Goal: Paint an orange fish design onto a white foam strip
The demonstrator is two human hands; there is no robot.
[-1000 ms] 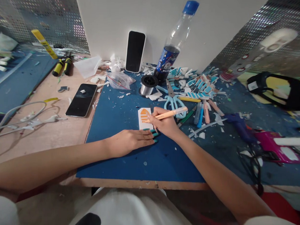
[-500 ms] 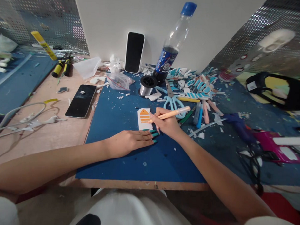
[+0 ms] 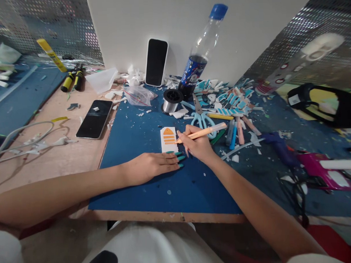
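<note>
On the blue mat lies a small white card with an orange striped shape, rounded at the top, drawn on it. My right hand is closed around an orange marker, its tip at the right side of the lowest stripe. My left hand lies flat with fingers stretched out, the green-nailed fingertips on the card's lower edge. Light-blue scissors rest just beyond my right hand.
Behind stand a wire spool, a cola bottle and an upright phone. Cut white and blue pieces pile up at the back right. Another phone lies left; a glue gun lies right.
My right hand and the marker have shifted slightly to the right. The lower orange stripes look a little fuller. My left hand stays in place.
</note>
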